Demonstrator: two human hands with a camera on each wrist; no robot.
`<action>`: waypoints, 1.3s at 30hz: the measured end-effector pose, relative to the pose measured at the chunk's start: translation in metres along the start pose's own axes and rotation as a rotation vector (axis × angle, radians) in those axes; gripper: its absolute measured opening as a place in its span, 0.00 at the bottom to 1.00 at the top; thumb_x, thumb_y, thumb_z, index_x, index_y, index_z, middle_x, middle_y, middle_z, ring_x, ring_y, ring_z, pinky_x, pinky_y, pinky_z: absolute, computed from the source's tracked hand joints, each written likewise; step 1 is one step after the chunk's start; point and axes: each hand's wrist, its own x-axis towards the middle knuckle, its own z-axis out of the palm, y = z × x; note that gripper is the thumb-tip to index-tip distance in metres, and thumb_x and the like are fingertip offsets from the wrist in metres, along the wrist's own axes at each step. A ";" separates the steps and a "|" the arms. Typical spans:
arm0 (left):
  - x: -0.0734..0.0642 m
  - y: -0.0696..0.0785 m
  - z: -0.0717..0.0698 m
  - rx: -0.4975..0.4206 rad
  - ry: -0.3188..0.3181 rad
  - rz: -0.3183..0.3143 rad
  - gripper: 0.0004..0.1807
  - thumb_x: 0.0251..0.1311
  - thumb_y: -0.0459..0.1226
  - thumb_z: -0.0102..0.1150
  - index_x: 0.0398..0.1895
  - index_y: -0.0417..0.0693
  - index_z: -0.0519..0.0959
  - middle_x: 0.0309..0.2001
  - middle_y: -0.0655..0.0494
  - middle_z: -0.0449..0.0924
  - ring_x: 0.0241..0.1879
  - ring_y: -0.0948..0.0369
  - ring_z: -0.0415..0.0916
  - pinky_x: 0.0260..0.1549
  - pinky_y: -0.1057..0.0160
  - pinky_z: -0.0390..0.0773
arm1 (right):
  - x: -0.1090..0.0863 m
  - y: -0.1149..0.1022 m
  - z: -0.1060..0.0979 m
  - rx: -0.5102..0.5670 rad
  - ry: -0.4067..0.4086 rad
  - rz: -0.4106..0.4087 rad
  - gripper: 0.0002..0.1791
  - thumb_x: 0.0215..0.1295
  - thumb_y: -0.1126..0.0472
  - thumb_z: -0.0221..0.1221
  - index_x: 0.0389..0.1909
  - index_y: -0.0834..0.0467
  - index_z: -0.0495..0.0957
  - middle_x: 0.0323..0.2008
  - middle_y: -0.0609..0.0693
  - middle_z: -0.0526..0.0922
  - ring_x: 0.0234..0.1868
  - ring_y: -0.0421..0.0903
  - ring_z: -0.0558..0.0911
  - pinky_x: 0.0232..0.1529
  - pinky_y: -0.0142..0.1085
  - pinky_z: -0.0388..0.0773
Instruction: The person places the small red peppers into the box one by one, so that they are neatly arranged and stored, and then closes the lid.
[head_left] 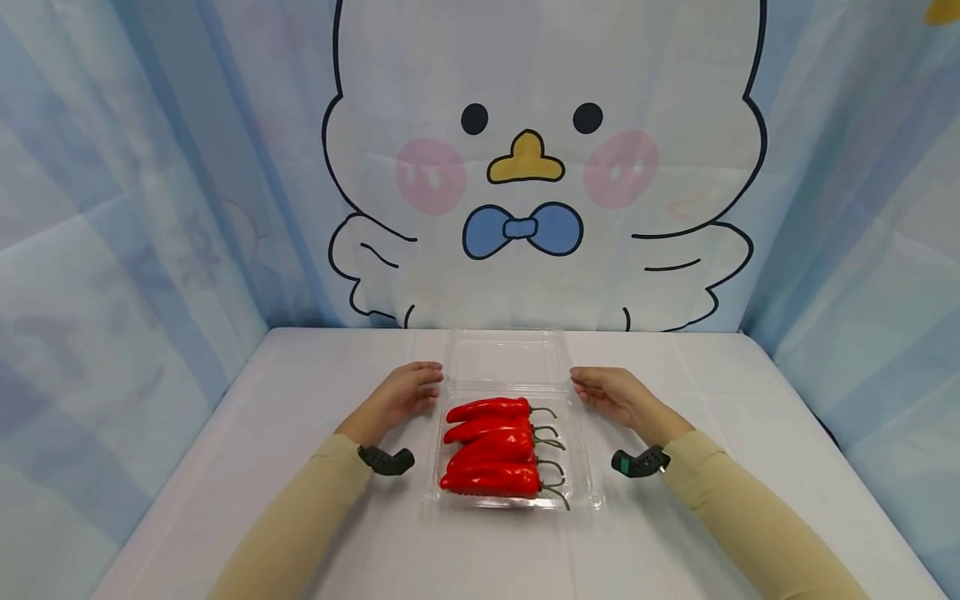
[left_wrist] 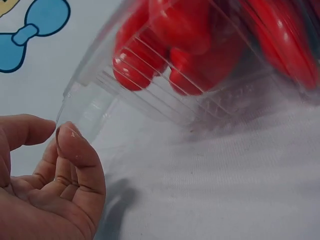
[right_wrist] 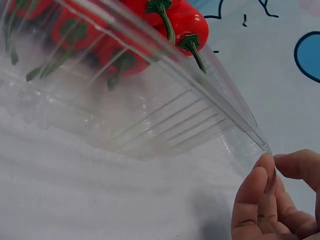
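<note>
A clear plastic clamshell container [head_left: 581, 479] lies on the white table with its lid [head_left: 510, 360] folded back toward the far side. Several long red peppers [head_left: 495, 479] are stacked in a column in its base, green stems pointing right. At the left edge, near the fold between base and lid, my left hand [head_left: 405, 393] pinches the plastic between thumb and fingertips. My right hand [head_left: 617, 396] pinches the opposite edge in the same manner. In the right wrist view, the pepper stems [right_wrist: 197, 52] show above and through the container wall [right_wrist: 175, 122].
The white tabletop [head_left: 300, 400] extends on both sides of the container. Behind it hangs a curtain [head_left: 540, 283] printed with a cartoon bird, and pale blue curtains [head_left: 135, 208] enclose the sides. Each wrist wears a black camera band [head_left: 386, 461].
</note>
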 end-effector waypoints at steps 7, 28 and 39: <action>-0.001 0.003 0.004 -0.030 0.003 0.012 0.23 0.73 0.36 0.57 0.68 0.39 0.72 0.45 0.52 0.75 0.32 0.62 0.74 0.30 0.72 0.80 | -0.001 -0.005 -0.001 0.015 -0.030 -0.022 0.25 0.76 0.67 0.55 0.68 0.73 0.66 0.33 0.45 0.85 0.33 0.34 0.82 0.37 0.25 0.82; -0.001 0.011 0.006 0.052 0.044 0.252 0.11 0.71 0.35 0.60 0.53 0.46 0.76 0.38 0.57 0.77 0.34 0.60 0.73 0.31 0.69 0.77 | -0.001 -0.013 0.001 -0.065 -0.058 -0.309 0.11 0.76 0.68 0.55 0.55 0.65 0.71 0.41 0.47 0.79 0.41 0.37 0.83 0.47 0.25 0.82; -0.002 0.002 0.007 0.091 0.085 0.348 0.09 0.70 0.35 0.61 0.50 0.45 0.77 0.40 0.56 0.76 0.35 0.59 0.72 0.31 0.68 0.76 | -0.004 -0.002 -0.002 -0.249 0.025 -0.403 0.18 0.76 0.61 0.58 0.60 0.67 0.70 0.49 0.49 0.77 0.47 0.35 0.82 0.54 0.23 0.80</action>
